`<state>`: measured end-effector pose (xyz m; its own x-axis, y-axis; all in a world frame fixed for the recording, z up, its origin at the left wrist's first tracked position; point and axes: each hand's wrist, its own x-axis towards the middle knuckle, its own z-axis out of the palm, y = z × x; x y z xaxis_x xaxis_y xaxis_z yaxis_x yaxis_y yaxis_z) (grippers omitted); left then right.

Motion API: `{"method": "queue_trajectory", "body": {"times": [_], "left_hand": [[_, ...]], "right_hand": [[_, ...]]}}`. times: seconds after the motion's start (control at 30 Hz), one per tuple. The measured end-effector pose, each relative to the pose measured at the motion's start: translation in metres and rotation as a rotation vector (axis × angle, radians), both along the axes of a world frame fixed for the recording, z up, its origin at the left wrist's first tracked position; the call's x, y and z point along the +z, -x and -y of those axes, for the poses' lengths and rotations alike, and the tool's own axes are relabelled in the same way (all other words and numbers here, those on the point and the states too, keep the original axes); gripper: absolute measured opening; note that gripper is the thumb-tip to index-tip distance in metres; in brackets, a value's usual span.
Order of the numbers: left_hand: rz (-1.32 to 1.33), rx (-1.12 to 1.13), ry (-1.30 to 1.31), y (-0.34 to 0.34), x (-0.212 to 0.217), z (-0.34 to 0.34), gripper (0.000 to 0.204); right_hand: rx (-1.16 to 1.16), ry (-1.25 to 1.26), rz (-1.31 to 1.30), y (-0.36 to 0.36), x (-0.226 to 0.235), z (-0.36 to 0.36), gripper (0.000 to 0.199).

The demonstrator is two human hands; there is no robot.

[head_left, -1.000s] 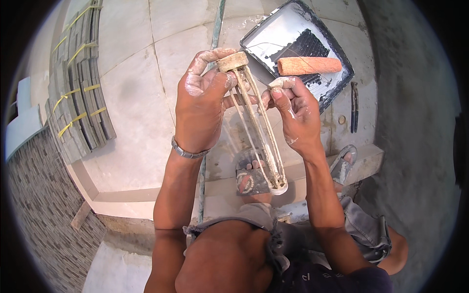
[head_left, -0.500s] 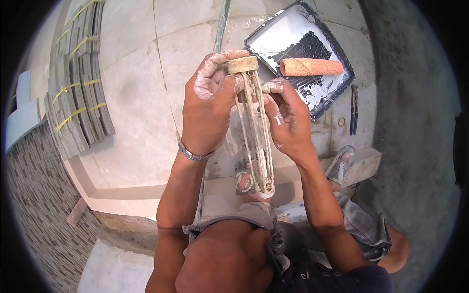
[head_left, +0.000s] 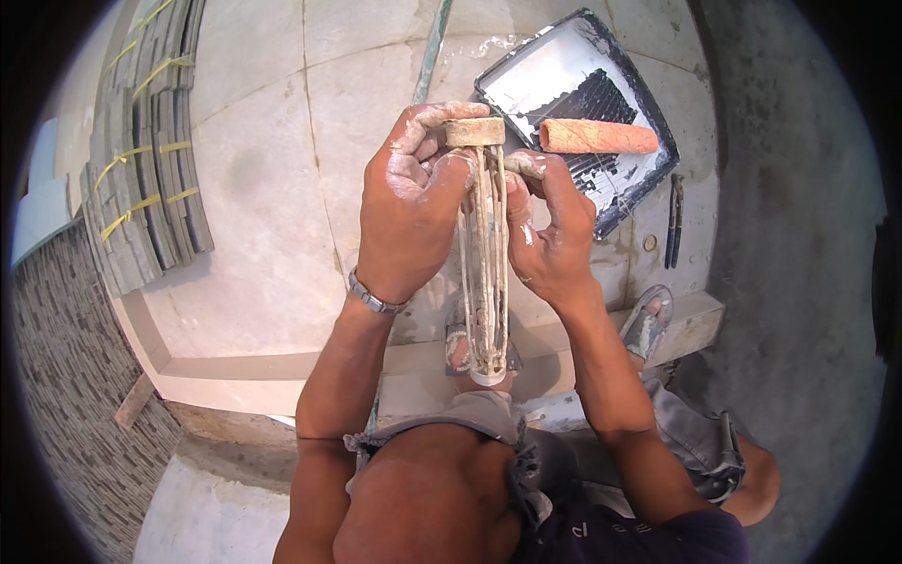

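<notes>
So the left hand (head_left: 411, 216), up around the middle of the frame, has thumb and fingers pinched round the pale end cap (head_left: 474, 133) of a roller cage (head_left: 489, 263), the bare kind made of long thin rods. The cage is right at centre, cap toward the top of the frame, the small white ring (head_left: 487, 378) at its other end pointing down over one foot. The right hand (head_left: 554, 230) is just right of it, thumb and forefinger bent up against the rods below the cap, but honestly I can't tell if it's gripping one or only touching. Both sets of fingers are smeared with white (messy stuff). There's a metal-banded watch (head_left: 376, 295) on the left wrist. Upper right you get a black paint tray (head_left: 536, 94) with white paint over part of its ridges, and an orange roller sleeve (head_left: 601, 137) lying across it. Just right of the tray are two thin dark sticks (head_left: 674, 226), side by side on the pale tiles (head_left: 254, 169). Upper left is a stack of grey strips (head_left: 155, 179) tied with yellow bands, and a greenish pole (head_left: 434, 47) runs down from the top edge.
</notes>
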<state>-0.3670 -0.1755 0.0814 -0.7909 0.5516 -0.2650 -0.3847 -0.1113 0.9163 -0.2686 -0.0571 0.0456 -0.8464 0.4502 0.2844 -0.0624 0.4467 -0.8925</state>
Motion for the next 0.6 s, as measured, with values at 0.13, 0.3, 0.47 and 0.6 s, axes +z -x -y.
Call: {"method": "queue_trajectory", "body": {"times": [0.13, 0.3, 0.47, 0.6], "left_hand": [[0.007, 0.001, -0.010, -0.001, 0.001, 0.000, 0.031], [-0.140, 0.002, 0.087, -0.007, -0.002, -0.002, 0.036], [-0.065, 0.003, 0.061, -0.009, 0.004, 0.000, 0.034], [-0.118, -0.027, 0.036, -0.014, -0.001, 0.002, 0.034]], "right_hand": [[-0.011, 0.050, 0.048, -0.005, 0.013, 0.003, 0.017], [-0.072, 0.151, 0.142, -0.012, 0.022, 0.011, 0.013], [-0.113, 0.257, 0.226, -0.016, 0.033, 0.020, 0.012], [-0.102, 0.456, 0.408, -0.023, 0.045, 0.020, 0.007]]}}
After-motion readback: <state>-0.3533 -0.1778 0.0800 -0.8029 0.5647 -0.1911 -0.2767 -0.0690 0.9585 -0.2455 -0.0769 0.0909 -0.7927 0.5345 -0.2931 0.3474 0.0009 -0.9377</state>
